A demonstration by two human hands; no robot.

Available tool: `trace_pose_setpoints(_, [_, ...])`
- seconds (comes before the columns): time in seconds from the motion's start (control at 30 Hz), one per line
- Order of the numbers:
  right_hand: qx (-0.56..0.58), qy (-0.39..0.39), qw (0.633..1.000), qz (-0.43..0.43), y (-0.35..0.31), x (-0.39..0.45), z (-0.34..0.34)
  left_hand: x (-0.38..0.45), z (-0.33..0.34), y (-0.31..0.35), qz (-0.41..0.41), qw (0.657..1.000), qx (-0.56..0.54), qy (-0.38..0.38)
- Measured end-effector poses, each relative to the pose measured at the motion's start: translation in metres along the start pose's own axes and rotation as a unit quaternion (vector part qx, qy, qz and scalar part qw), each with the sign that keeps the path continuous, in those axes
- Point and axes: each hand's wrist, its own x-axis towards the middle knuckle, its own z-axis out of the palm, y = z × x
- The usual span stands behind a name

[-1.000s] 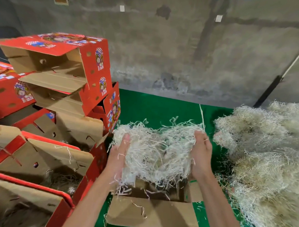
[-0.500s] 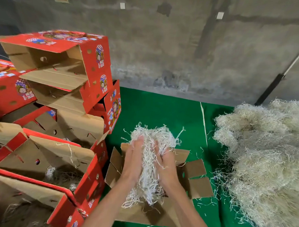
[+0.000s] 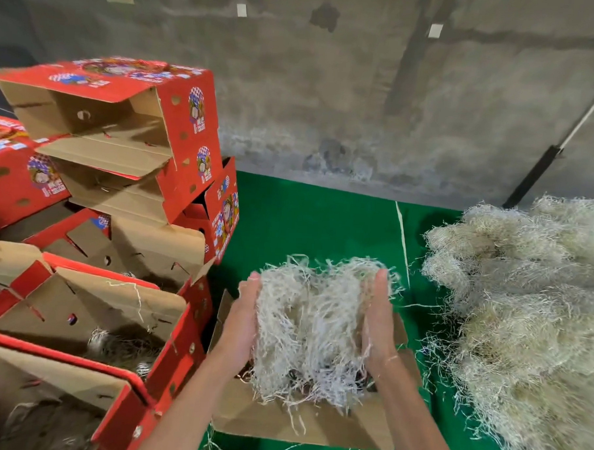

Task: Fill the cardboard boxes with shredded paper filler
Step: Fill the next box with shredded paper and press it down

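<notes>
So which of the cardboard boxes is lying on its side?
The top red box of the stack at far left: its open mouth faces sideways, showing a bare brown inside, while the boxes below and the one under the hands open upward.

Two bare forearms rise from the lower edge, either side of the box; no sleeve, glove, watch or ring shows on them; the left hand, on the box's left, shows its back and a long thumb edge, nails short and plain; the right hand, on the box's right, likewise unadorned; both wrists slim, the forearms lean and smooth; thin paper strands cling to the right wrist.
</notes>
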Motion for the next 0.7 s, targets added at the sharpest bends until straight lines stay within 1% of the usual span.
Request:
trace_pose_setpoints(0.03, [-0.019, -0.008, 1.0, 0.003, 0.005, -0.003, 0.001, 0.0, 0.001, -0.006, -0.002, 1.0, 0.028, 0.009])
trace_pose_setpoints(0.1, [-0.052, -0.021, 0.998, 0.009, 0.013, -0.005, -0.002, 0.0, -0.006, -0.018, 0.003, 0.993, 0.11, 0.051])
trace_pose_setpoints(0.13, [-0.069, -0.03, 0.997, 0.018, 0.017, -0.007, -0.005, -0.003, -0.011, -0.022, 0.003, 0.99, 0.135, 0.05])
trace_pose_setpoints(0.2, [-0.1, -0.049, 0.993, 0.037, 0.026, -0.005, -0.009, -0.006, -0.021, -0.029, 0.008, 0.987, 0.157, 0.022])
trace_pose_setpoints(0.23, [-0.127, -0.049, 0.99, 0.042, 0.031, -0.005, -0.01, -0.005, -0.024, -0.032, 0.018, 0.984, 0.178, 0.019])
trace_pose_setpoints(0.3, [-0.2, -0.035, 0.978, 0.039, 0.04, -0.005, -0.011, -0.003, -0.03, -0.039, 0.048, 0.975, 0.214, 0.04])
trace_pose_setpoints(0.37, [-0.244, -0.025, 0.969, 0.031, 0.045, -0.007, -0.014, -0.004, -0.034, -0.047, 0.079, 0.965, 0.241, 0.061])
trace_pose_setpoints(0.47, [-0.317, -0.048, 0.947, 0.004, 0.05, -0.008, -0.018, -0.007, -0.04, -0.056, 0.139, 0.941, 0.298, 0.079])
trace_pose_setpoints(0.53, [-0.389, -0.041, 0.92, -0.014, 0.054, -0.009, -0.019, -0.01, -0.039, -0.054, 0.185, 0.914, 0.352, 0.08])
trace_pose_setpoints(0.63, [-0.501, 0.01, 0.861, -0.082, 0.058, -0.014, -0.019, -0.014, -0.034, -0.05, 0.259, 0.839, 0.466, 0.105])
trace_pose_setpoints(0.7, [-0.534, 0.046, 0.835, -0.123, 0.056, -0.015, -0.021, -0.02, -0.03, -0.047, 0.302, 0.794, 0.504, 0.153])
